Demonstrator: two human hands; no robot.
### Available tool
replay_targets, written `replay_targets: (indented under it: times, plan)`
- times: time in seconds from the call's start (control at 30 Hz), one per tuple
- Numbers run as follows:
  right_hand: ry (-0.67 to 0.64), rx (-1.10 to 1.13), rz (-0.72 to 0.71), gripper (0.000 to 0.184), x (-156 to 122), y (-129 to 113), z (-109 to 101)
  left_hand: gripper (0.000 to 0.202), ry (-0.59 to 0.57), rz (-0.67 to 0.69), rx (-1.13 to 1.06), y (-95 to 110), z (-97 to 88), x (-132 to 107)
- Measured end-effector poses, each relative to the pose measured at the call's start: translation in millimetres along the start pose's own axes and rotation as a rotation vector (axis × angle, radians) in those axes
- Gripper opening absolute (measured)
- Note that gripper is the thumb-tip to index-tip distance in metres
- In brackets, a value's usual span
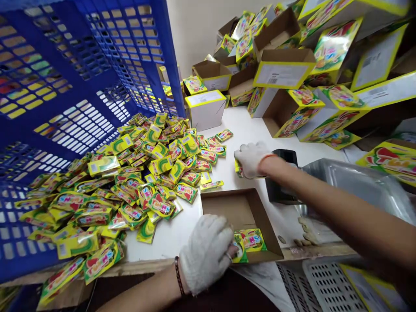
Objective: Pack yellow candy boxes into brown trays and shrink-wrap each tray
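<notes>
My left hand, in a white glove, is closed over yellow-green candy sachets lying in the near corner of an open brown cardboard box. My right hand, also gloved, is closed on a small stack of sachets just above the white table, right of the big heap. That heap of sachets spills out of a tipped blue plastic crate across the table's left half.
Many empty printed cartons are piled at the back and right. A closed white carton stands behind the heap. A black device and a metal tray lie under my right forearm. A white perforated crate sits below.
</notes>
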State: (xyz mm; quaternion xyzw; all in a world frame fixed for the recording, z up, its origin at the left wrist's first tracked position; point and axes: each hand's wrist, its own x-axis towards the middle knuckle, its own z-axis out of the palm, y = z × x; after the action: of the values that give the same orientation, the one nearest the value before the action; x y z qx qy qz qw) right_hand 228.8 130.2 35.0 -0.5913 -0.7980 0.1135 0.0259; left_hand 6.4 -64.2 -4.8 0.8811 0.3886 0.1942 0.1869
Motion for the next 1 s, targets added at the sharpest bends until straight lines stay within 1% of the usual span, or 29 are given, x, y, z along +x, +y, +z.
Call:
replay_targets:
  times: [0.03, 0.07, 0.1, 0.13, 0.17, 0.2, 0.23, 0.27, 0.33, 0.37, 0.4, 0.43, 0.5, 0.53, 0.57, 0.6, 0.67, 0.73, 0.8, 0.87, 0.9, 0.93, 0.97, 1.0]
  plan:
    - [-0.067, 0.03, -0.026, 0.057, -11, 4, -12, 0.021, -0.019, 0.022, 0.041, 6, 6.0, -7]
    - [-0.167, 0.134, -0.078, 0.068, -25, 5, -22, 0.022, -0.014, 0.048, 0.074, 11, 12.5, -13]
    - [-0.266, 0.28, -0.125, 0.08, -39, 4, -27, 0.024, 0.018, 0.079, 0.096, 13, 19.1, -18]
    - [-0.373, 0.444, -0.159, 0.09, -52, 0, -29, 0.025, 0.07, 0.108, 0.106, 15, 25.6, -23]
    - [-0.471, 0.597, -0.177, 0.096, -65, -6, -25, 0.025, 0.126, 0.135, 0.105, 15, 31.6, -28]
    - [-0.556, 0.714, -0.177, 0.098, -74, -14, -18, 0.024, 0.182, 0.151, 0.103, 15, 36.9, -32]
    - [-0.619, 0.777, -0.166, 0.097, -80, -22, -7, 0.024, 0.23, 0.157, 0.104, 14, 41.3, -35]
    - [-0.649, 0.788, -0.157, 0.094, -81, -31, 6, 0.023, 0.262, 0.157, 0.11, 13, 44.9, -38]
    - [-0.671, 0.72, -0.169, 0.084, -75, -46, 32, 0.021, 0.274, 0.155, 0.133, 11, 49.9, -41]
    - [-0.701, 0.684, -0.186, 0.075, -69, -52, 44, 0.021, 0.259, 0.163, 0.14, 10, 51.5, -42]
    - [-0.758, 0.671, -0.2, 0.064, -63, -57, 54, 0.021, 0.246, 0.177, 0.141, 8, 52.4, -44]
    - [-0.843, 0.685, -0.208, 0.054, -57, -61, 62, 0.021, 0.241, 0.198, 0.138, 6, 52.6, -44]
    - [-1.026, 0.763, -0.217, 0.045, -49, -64, 74, 0.021, 0.278, 0.237, 0.117, 4, 50.4, -46]
    - [-1.052, 0.793, -0.229, 0.044, -48, -65, 78, 0.02, 0.304, 0.243, 0.098, 3, 47.8, -46]
    - [-1.021, 0.806, -0.242, 0.042, -49, -66, 83, 0.019, 0.328, 0.238, 0.079, 3, 44.5, -46]
    - [-0.95, 0.8, -0.248, 0.04, -52, -66, 87, 0.017, 0.346, 0.224, 0.059, 3, 40.8, -45]
    - [-0.758, 0.748, -0.214, 0.045, -60, -68, 95, 0.016, 0.37, 0.179, 0.036, 6, 33.8, -41]
    - [-0.616, 0.698, -0.156, 0.047, -69, -72, 101, 0.019, 0.373, 0.092, 0.064, 11, 30.6, -34]
    - [-0.543, 0.666, -0.14, 0.041, -76, -77, 100, 0.027, 0.339, -0.036, 0.146, 15, 32.9, -27]
    - [-0.497, 0.636, -0.158, 0.029, -79, -81, 91, 0.033, 0.265, -0.131, 0.217, 17, 39.1, -24]
    - [-0.476, 0.624, -0.187, 0.023, -78, -81, 83, 0.034, 0.237, -0.149, 0.234, 17, 42.6, -23]
    - [-0.439, 0.617, -0.223, 0.018, -76, -79, 74, 0.034, 0.22, -0.146, 0.238, 17, 45.8, -24]
    - [-0.381, 0.61, -0.257, 0.017, -72, -76, 64, 0.034, 0.213, -0.134, 0.234, 17, 48.4, -25]
    - [-0.311, 0.59, -0.283, 0.02, -64, -72, 55, 0.035, 0.219, -0.122, 0.232, 17, 50.1, -26]
